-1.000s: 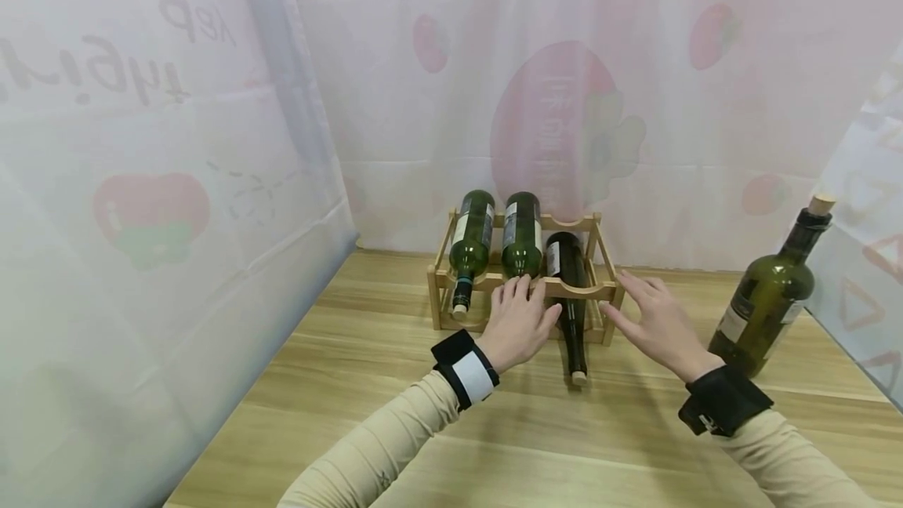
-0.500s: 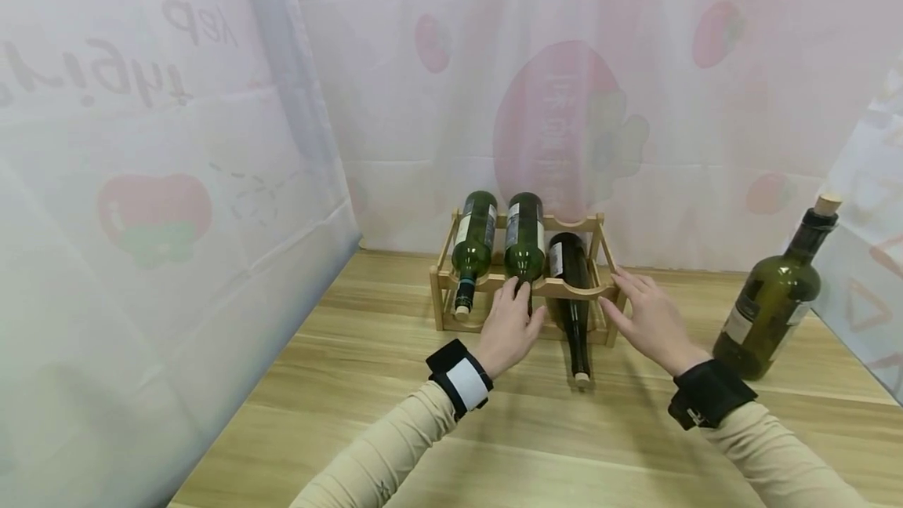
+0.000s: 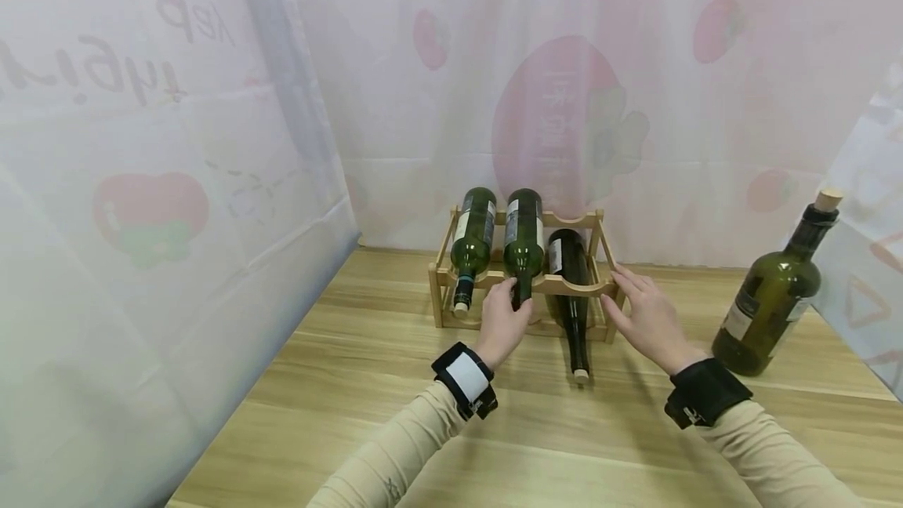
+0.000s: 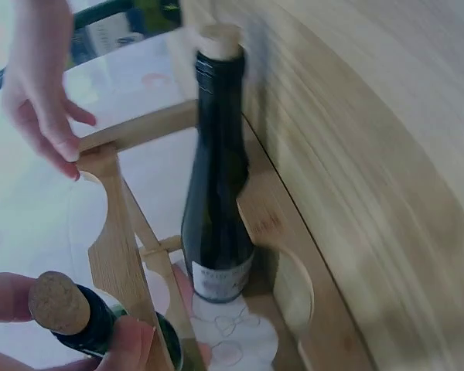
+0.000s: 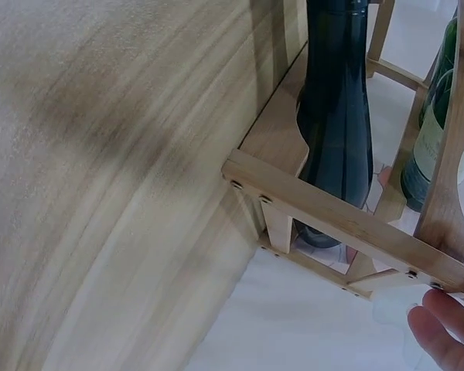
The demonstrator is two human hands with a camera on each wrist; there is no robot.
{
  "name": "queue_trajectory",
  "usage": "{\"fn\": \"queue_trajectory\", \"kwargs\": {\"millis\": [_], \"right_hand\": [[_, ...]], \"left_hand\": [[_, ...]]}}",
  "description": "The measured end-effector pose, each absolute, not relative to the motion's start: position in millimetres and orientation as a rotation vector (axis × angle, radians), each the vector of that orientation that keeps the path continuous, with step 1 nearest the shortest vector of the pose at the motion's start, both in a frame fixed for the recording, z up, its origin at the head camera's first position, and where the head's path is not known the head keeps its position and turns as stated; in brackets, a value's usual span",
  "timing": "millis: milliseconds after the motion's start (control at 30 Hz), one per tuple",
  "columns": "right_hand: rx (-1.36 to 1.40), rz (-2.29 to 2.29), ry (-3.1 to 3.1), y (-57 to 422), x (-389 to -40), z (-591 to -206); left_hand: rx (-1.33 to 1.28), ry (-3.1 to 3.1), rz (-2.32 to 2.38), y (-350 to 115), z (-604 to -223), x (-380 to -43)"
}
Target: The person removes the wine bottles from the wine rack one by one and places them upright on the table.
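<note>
Rack [image 3: 549,285], wood, two tiers: stood on the table [image 3: 564,445] near the back cloth [image 3: 395,108]. Middle bottle [image 3: 523,245], green, corked: lay in the central notches of the upper tier, neck forward; left hand [image 3: 505,324] gripped that neck, thumb on one side and fingers on the other, just behind the cork [image 4: 59,303], judged a hold for guiding or settling the bottle. Right hand [image 3: 652,321]: fingers mostly straight, touching the top right corner of the rack, not wrapped round it, probably to steady the frame against any pull or push at the neck. Left bottle [image 3: 474,235]: lay in the upper left notches, neck forward, the curved rails presumably there to stop rolling. Dark bottle [image 3: 575,312]: lay in the lower tier at the right, its neck jutting past the front edge over the board. Upright bottle [image 3: 765,312], corked: stood to the right of the right hand, apart from the rack. Edges and room: cloth close behind limited backward travel; the left bottle and the dark bottle's neck bounded the left hand's sides; bare board lay open toward the person; the upper right notches bore no bottle.
</note>
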State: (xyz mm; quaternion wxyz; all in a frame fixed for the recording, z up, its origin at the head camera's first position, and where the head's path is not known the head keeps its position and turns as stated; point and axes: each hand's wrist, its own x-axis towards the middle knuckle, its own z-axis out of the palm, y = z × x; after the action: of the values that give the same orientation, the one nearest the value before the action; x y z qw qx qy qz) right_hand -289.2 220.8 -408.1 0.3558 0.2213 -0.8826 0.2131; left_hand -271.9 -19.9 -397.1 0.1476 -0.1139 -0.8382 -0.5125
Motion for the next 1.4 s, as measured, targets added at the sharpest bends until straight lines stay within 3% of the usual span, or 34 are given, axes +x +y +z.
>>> {"fn": "queue_trajectory", "kwargs": {"millis": [267,600,1067,1400], "right_hand": [[0.570,0.547,-2.273,221,-289,-410],[0.579,0.545,-2.279,221,-291,-409],[0.572,0.546,-2.285,221,-290,-411],[0.601,0.509,-2.327,200,-303,-386]], "left_hand": [[-0.148,-2.195,-2.163,-20,-395,-277],[-0.088,-1.871,-2.678,-19,-393,-284],[-0.145,-1.797,-2.798,-21,-399,-292],[-0.175,-1.780,-2.732,-17,-403,-291]]}}
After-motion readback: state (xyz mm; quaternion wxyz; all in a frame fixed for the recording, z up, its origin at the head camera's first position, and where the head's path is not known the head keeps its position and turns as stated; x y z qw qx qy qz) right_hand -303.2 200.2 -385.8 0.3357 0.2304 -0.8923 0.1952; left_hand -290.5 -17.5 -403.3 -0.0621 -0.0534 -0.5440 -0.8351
